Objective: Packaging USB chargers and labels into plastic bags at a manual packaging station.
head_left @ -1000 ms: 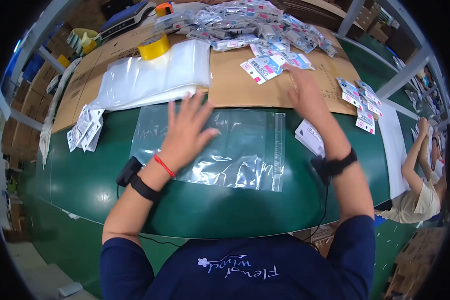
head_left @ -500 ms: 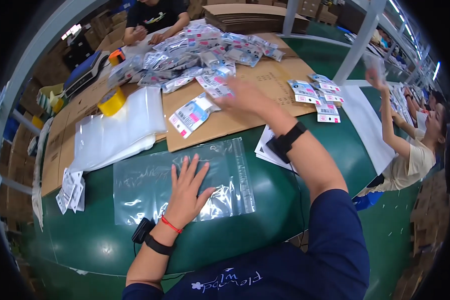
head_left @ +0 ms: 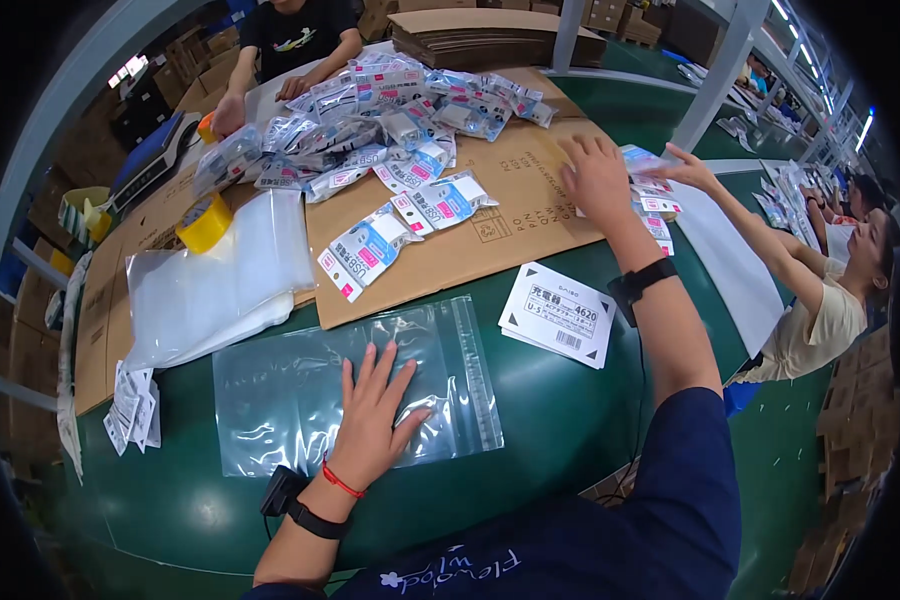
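Left hand [head_left: 372, 425] flat, fingers apart, on clear bag [head_left: 270, 415]. Right hand [head_left: 600, 182] above cardboard [head_left: 450, 262], near packets [head_left: 657, 207]; its grip I cannot tell.

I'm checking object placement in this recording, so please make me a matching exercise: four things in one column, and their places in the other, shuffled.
Things
1. Left hand
2. Yellow tape roll
3. White printed sheets
4. Right hand

Places
A. On the green table, right of the single clear bag
B. Seen beside a co-worker's hand
C. On the stack of clear bags
D. Spread on the single clear bag

Pairs: 1-D, 2-C, 3-A, 4-B
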`<move>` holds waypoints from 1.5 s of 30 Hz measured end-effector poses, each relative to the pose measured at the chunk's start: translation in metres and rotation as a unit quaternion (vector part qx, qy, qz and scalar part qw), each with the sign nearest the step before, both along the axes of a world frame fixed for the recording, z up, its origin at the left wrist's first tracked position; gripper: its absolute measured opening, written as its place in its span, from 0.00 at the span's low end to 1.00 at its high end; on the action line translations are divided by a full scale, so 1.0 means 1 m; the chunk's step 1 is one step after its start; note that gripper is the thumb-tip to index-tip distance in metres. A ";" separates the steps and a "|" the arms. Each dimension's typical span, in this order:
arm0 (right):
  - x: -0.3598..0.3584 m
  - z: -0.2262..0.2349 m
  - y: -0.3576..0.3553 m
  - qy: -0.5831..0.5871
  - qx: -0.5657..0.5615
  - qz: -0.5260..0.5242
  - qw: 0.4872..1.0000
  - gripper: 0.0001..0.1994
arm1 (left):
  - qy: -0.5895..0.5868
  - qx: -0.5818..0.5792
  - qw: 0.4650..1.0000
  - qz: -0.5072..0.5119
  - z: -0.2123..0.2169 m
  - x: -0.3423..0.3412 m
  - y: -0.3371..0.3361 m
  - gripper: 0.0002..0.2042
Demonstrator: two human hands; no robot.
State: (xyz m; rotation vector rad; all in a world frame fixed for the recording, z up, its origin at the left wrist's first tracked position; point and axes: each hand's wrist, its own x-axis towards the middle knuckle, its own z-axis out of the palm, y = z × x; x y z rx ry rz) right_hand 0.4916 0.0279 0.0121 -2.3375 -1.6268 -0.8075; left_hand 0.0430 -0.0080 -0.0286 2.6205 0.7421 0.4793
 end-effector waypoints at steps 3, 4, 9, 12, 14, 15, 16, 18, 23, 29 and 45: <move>0.033 0.014 0.004 -0.018 0.099 0.040 0.994 0.27 | 0.003 -0.003 1.000 -0.006 0.000 0.002 -0.002 0.27; 0.038 0.021 0.008 -0.001 0.155 0.029 0.987 0.28 | 0.002 -0.001 1.000 -0.004 0.000 0.000 -0.001 0.27; 0.066 -0.014 -0.025 0.287 -0.086 -0.293 0.908 0.41 | -0.006 0.011 1.000 -0.007 0.000 0.001 -0.001 0.27; 0.067 -0.029 -0.019 0.308 -0.086 -0.249 0.914 0.41 | -0.011 0.014 1.000 -0.006 -0.002 0.002 0.000 0.26; 0.049 -0.028 -0.012 0.320 -0.091 -0.225 0.916 0.42 | -0.015 0.023 1.000 -0.012 -0.003 -0.001 0.001 0.26; 0.033 -0.028 -0.003 0.314 -0.103 -0.202 0.922 0.41 | -0.013 0.020 1.000 -0.006 -0.003 -0.001 0.001 0.26; 0.016 -0.029 0.007 0.309 -0.116 -0.179 0.927 0.40 | -0.015 0.022 1.000 -0.006 -0.003 -0.001 0.001 0.26; -0.023 -0.031 0.024 0.304 -0.130 -0.154 0.931 0.39 | -0.018 0.030 0.999 -0.010 -0.002 -0.002 0.000 0.25; -0.086 -0.026 0.069 0.287 -0.155 -0.058 0.943 0.30 | -0.027 0.042 0.999 -0.003 -0.005 -0.002 -0.001 0.25; -0.137 0.012 0.063 0.105 -0.079 0.178 0.975 0.26 | -0.059 0.060 0.996 -0.012 -0.008 -0.002 0.000 0.25; -0.301 0.033 0.015 0.385 -0.050 0.370 0.844 0.09 | -0.488 -0.216 0.826 0.181 -0.010 0.005 0.007 0.22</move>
